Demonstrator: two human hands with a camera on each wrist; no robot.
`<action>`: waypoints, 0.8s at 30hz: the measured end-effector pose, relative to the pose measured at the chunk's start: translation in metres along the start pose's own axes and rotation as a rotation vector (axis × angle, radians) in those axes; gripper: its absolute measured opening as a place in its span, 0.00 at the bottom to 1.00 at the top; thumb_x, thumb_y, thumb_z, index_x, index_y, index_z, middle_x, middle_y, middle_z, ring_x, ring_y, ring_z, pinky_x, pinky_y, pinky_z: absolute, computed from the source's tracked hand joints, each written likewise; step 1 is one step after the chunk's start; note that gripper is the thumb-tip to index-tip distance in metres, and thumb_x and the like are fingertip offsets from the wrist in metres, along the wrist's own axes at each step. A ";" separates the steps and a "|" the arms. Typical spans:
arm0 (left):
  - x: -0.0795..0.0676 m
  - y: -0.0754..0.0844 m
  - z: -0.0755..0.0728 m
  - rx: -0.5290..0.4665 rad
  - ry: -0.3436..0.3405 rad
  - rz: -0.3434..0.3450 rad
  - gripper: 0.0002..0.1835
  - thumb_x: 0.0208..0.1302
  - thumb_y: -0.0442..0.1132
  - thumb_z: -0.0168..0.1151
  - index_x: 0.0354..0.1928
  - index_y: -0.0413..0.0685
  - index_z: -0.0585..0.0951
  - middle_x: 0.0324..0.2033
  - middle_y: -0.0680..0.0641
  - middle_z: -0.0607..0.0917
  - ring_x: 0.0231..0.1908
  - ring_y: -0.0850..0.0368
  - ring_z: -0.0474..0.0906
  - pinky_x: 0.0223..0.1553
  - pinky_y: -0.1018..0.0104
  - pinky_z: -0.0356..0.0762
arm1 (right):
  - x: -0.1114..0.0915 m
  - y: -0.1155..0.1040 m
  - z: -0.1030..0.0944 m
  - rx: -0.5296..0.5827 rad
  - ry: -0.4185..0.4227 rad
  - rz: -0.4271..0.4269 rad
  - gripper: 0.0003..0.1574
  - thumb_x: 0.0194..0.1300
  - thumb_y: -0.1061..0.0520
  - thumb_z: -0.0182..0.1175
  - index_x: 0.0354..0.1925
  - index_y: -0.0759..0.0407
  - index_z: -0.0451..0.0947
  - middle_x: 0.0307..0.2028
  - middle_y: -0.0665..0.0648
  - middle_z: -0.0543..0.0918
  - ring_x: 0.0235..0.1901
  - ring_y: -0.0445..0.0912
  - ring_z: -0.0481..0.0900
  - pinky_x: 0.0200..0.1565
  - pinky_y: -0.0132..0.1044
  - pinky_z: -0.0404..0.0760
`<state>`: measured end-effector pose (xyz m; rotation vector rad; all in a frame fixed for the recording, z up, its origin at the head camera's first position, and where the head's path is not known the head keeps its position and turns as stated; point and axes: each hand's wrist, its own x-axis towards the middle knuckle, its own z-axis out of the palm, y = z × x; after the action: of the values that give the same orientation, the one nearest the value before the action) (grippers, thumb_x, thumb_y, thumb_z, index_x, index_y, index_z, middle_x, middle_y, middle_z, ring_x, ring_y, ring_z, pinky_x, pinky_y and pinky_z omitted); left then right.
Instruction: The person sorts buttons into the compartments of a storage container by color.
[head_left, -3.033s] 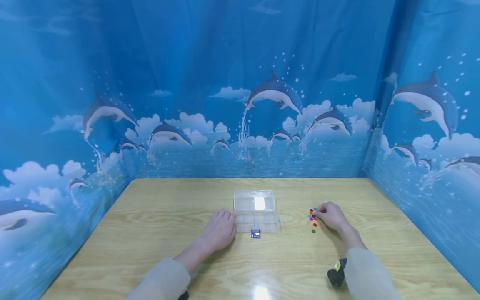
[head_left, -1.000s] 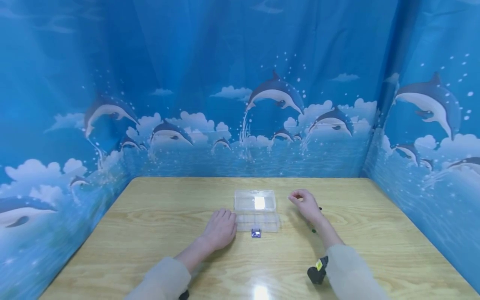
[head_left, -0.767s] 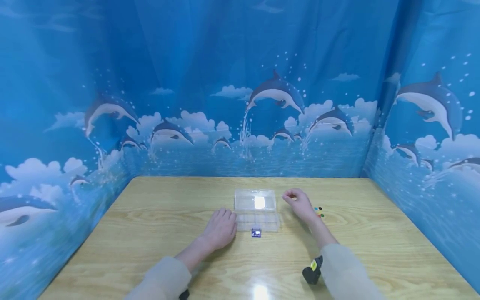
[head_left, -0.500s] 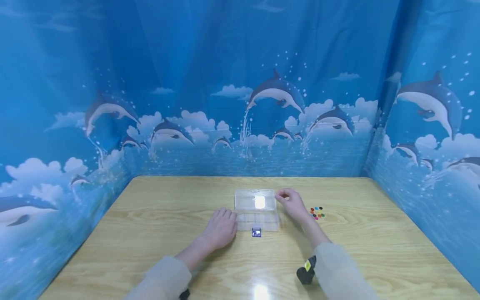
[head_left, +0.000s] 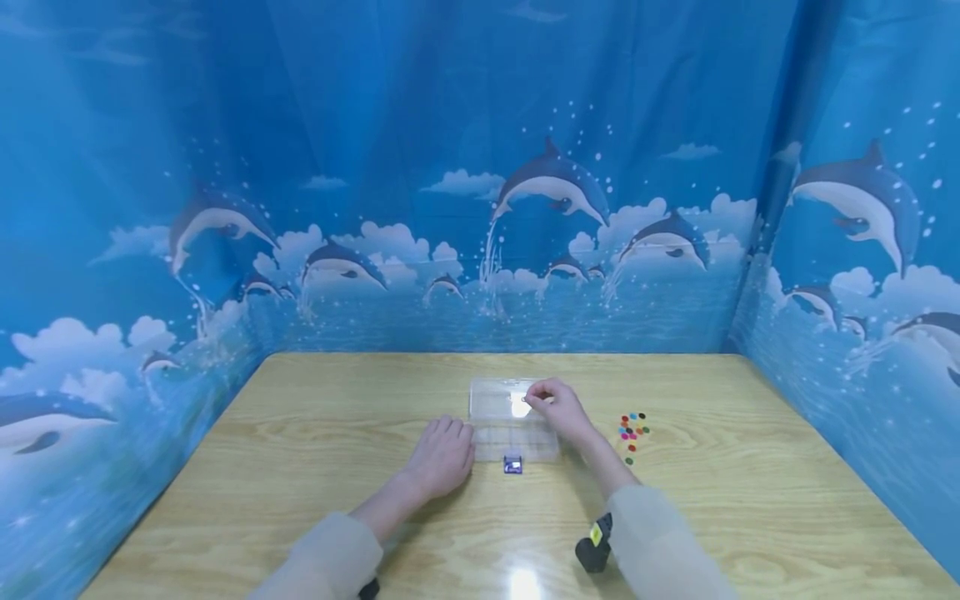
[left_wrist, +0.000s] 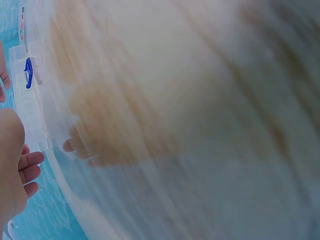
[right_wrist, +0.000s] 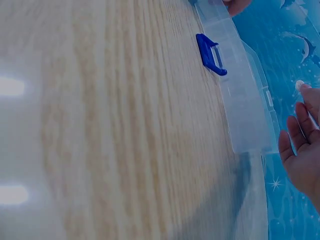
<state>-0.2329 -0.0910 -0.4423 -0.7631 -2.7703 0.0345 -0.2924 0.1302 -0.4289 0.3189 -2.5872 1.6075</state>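
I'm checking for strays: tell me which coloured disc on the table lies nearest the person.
The green disc at the near end, in front of a red disc; the other green disc lies farther back and right.

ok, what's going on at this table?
A person's left hand rests at the left end of a clear divided box. The right hand, near its open lid, seems to pinch a small pale piece. Loose coloured pieces lie on the table, right of the box.
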 end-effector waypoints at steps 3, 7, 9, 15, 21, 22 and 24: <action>0.000 0.000 0.000 -0.001 0.007 0.006 0.11 0.67 0.43 0.47 0.40 0.42 0.73 0.30 0.48 0.72 0.34 0.55 0.65 0.39 0.62 0.68 | -0.001 -0.002 0.006 -0.004 -0.003 -0.024 0.02 0.62 0.63 0.58 0.32 0.62 0.77 0.35 0.55 0.77 0.40 0.49 0.73 0.43 0.41 0.72; -0.001 -0.001 0.001 0.001 0.019 0.014 0.11 0.67 0.42 0.48 0.40 0.42 0.74 0.30 0.48 0.73 0.34 0.55 0.66 0.39 0.61 0.69 | -0.001 -0.004 0.014 -0.015 -0.006 -0.079 0.03 0.61 0.65 0.59 0.30 0.64 0.77 0.34 0.54 0.76 0.39 0.49 0.73 0.42 0.41 0.72; -0.001 0.000 0.001 0.005 0.024 0.014 0.11 0.67 0.42 0.48 0.39 0.42 0.74 0.30 0.48 0.73 0.34 0.55 0.66 0.39 0.61 0.69 | 0.000 -0.004 0.018 -0.024 -0.008 -0.114 0.03 0.60 0.65 0.59 0.30 0.65 0.77 0.33 0.54 0.76 0.38 0.48 0.73 0.42 0.40 0.72; 0.000 0.000 0.001 0.017 0.028 0.016 0.11 0.67 0.42 0.48 0.39 0.42 0.74 0.30 0.48 0.73 0.34 0.54 0.66 0.40 0.61 0.68 | -0.001 -0.008 0.029 -0.026 -0.009 -0.145 0.07 0.58 0.63 0.62 0.30 0.69 0.77 0.31 0.54 0.76 0.36 0.46 0.73 0.41 0.39 0.73; -0.001 0.000 0.000 0.020 0.039 0.020 0.10 0.67 0.42 0.48 0.39 0.42 0.74 0.30 0.48 0.73 0.35 0.54 0.67 0.40 0.61 0.68 | -0.002 -0.010 0.036 -0.056 -0.033 -0.167 0.05 0.59 0.64 0.61 0.30 0.68 0.77 0.32 0.54 0.76 0.37 0.47 0.73 0.42 0.40 0.74; -0.001 0.000 0.000 0.019 0.039 0.019 0.10 0.67 0.42 0.48 0.39 0.42 0.74 0.30 0.48 0.73 0.35 0.54 0.67 0.40 0.61 0.68 | -0.002 -0.010 0.037 -0.058 -0.038 -0.169 0.04 0.59 0.64 0.60 0.30 0.67 0.77 0.32 0.54 0.76 0.37 0.48 0.73 0.42 0.40 0.74; -0.001 0.000 0.000 0.017 0.038 0.019 0.10 0.67 0.42 0.48 0.39 0.43 0.74 0.30 0.48 0.73 0.35 0.54 0.67 0.40 0.61 0.68 | -0.001 -0.012 0.039 -0.065 -0.047 -0.169 0.04 0.59 0.64 0.61 0.30 0.66 0.77 0.33 0.54 0.76 0.37 0.47 0.73 0.42 0.40 0.74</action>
<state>-0.2323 -0.0912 -0.4429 -0.7772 -2.7240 0.0470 -0.2868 0.0907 -0.4363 0.5600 -2.5614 1.4735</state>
